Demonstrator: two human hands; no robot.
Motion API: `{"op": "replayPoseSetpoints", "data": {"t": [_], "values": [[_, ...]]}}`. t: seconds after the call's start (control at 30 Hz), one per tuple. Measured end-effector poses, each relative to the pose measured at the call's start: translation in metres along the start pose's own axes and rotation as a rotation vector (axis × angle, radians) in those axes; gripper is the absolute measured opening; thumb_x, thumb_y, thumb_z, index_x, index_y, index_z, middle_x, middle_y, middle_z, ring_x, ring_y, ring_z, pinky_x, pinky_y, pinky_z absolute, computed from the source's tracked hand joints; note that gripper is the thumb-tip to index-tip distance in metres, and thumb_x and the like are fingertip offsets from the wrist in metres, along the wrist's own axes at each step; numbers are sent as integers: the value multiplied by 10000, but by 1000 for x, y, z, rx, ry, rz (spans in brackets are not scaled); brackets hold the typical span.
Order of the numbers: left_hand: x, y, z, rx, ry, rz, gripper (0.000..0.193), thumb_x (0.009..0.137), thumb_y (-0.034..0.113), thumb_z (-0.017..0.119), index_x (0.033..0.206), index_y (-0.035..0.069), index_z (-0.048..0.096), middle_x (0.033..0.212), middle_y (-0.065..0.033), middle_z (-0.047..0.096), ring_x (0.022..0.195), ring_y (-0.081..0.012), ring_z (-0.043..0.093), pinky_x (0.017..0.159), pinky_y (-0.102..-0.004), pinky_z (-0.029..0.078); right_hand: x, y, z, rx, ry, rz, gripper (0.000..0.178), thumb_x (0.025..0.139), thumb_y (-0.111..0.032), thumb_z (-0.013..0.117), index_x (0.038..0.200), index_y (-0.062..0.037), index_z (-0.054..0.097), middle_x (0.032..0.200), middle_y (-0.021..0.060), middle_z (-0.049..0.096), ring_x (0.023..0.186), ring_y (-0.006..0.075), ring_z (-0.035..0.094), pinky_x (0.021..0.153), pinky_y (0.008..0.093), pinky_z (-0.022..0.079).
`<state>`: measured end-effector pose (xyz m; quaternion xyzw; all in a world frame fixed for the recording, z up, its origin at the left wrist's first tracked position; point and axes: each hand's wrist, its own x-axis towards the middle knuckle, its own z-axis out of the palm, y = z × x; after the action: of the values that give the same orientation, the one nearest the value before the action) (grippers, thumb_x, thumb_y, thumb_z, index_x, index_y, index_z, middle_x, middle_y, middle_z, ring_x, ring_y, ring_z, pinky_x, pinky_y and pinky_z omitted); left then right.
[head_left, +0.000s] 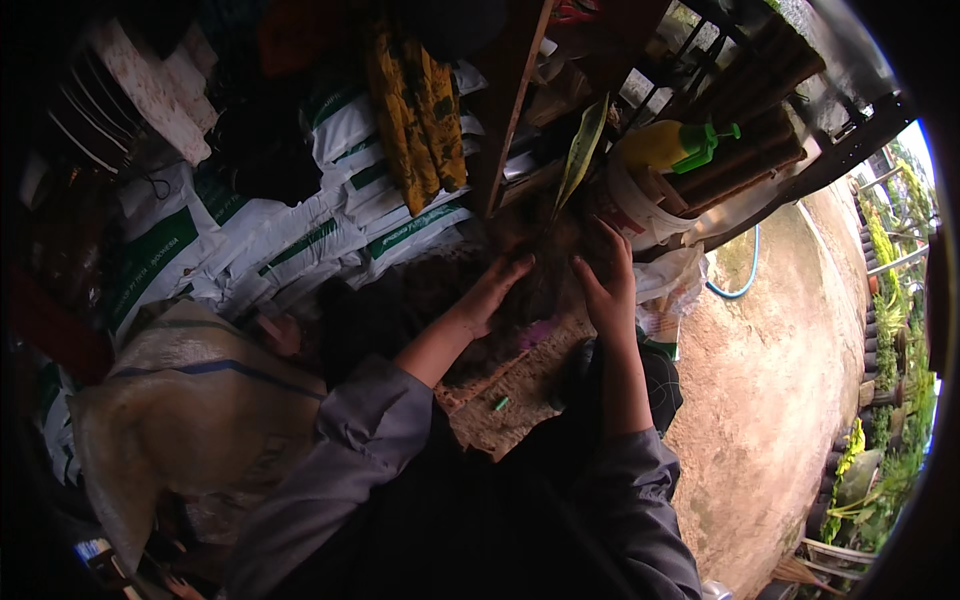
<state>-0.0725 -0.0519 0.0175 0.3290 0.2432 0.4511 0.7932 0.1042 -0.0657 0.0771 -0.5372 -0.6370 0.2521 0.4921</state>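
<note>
A long green-yellow leaf of a plant (582, 155) stands up from a dark mass between my hands; shadow hides its base, and I cannot make out if the mass is soil or a pot. My left hand (497, 287) is at the left side of this mass, palm facing in, thumb and fingers apart. On the other side my right hand (612, 285) is curved, its thumb apart from its raised fingers. Both hands look open, and no grip on the plant shows. Below them lies a purple scrap (538, 334) on the ground.
White and green sacks (330, 235) are stacked at the left, a yellow patterned cloth (415, 120) over them. A beige woven sack (200, 400) sits near left. At the right are a white bucket (640, 205), a yellow spray bottle (665, 145) with a green head, and a blue hose (752, 270).
</note>
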Motion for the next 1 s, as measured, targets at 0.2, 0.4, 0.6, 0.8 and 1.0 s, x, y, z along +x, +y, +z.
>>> {"op": "replayPoseSetpoints", "data": {"t": [0.2, 0.4, 0.6, 0.8, 1.0], "values": [[-3, 12, 10, -40, -4, -19, 490, 977, 363, 437, 1377, 84, 393, 1263, -59, 535, 1103, -139, 558, 911, -312, 492, -20, -27, -7, -417, 55, -380, 412, 649, -129, 704, 1059, -165, 671, 1335, 115, 476, 1228, 324, 409, 1000, 448, 296], [6, 7, -2, -182, -10, -111, 522, 982, 456, 358, 1357, 101, 427, 1242, -72, 557, 1077, -171, 584, 887, -346, 518, -39, -41, 4, -727, -159, -354, 490, 635, -181, 720, 1118, -220, 643, 1416, 90, 403, 1265, 333, 366, 1015, 435, 230], [7, 5, 11, -187, -43, -138, 506, 976, 461, 380, 1324, 103, 463, 1208, -66, 580, 1049, -178, 600, 772, -357, 564, -45, -29, -9, -551, -161, -311, 559, 671, -344, 711, 1196, -199, 586, 1450, 146, 340, 1292, 364, 314, 1037, 488, 179], [12, 3, 16, -44, -49, -5, 509, 993, 415, 354, 1372, 78, 398, 1288, -85, 520, 1137, -177, 545, 917, -341, 495, -37, -27, -13, -456, -78, -282, 585, 679, -468, 711, 1197, -222, 593, 1451, 124, 338, 1294, 383, 293, 1018, 489, 189], [14, -2, 15, -113, -78, -59, 496, 999, 381, 343, 1381, 67, 384, 1319, -80, 495, 1170, -168, 517, 964, -336, 456, -33, -23, -15, -440, -79, -247, 614, 723, -522, 659, 1234, -197, 563, 1474, 154, 292, 1304, 389, 273, 1031, 501, 169]]}}
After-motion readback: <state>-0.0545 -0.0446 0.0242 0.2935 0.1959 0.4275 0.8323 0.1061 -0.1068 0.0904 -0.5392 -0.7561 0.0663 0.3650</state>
